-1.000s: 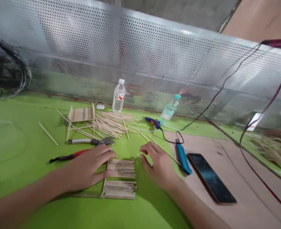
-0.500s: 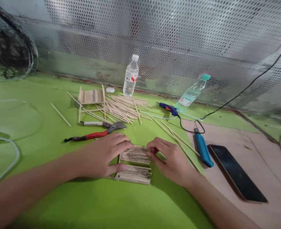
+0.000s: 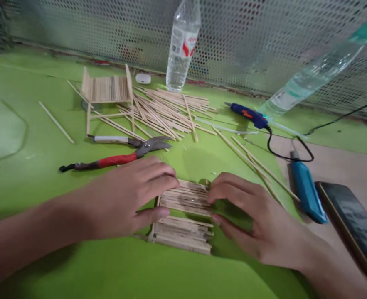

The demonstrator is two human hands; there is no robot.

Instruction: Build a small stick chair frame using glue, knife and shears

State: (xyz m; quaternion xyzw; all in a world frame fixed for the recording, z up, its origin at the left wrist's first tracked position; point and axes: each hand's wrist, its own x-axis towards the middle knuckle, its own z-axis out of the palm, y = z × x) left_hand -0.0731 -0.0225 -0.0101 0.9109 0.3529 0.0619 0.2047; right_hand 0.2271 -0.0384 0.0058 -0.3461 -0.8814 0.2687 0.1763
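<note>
A small panel of wooden sticks [image 3: 183,237] lies flat on the green table, its sticks side by side with a gap across the middle. My left hand [image 3: 130,195] steadies its left side, fingertips on the far left corner and thumb on the near part. At the right edge is my right hand [image 3: 254,211], with fingertips at the stick ends and thumb apart from the fingers; I see nothing held in it. Just beyond my left hand lie pruning shears [image 3: 117,160] with one red and one white handle.
Behind the shears stands a small stick-built chair [image 3: 110,89], beside a pile of loose sticks [image 3: 167,110]. A water bottle [image 3: 183,50], a tilted green-capped bottle [image 3: 314,79], a blue glue gun [image 3: 248,115], a teal tool [image 3: 308,189] and a phone [image 3: 351,224] are farther out.
The view has moved closer and tipped downward. My right hand's thumb and fingers have parted from a pinch at the panel's far right corner. My left hand stays on the panel.
</note>
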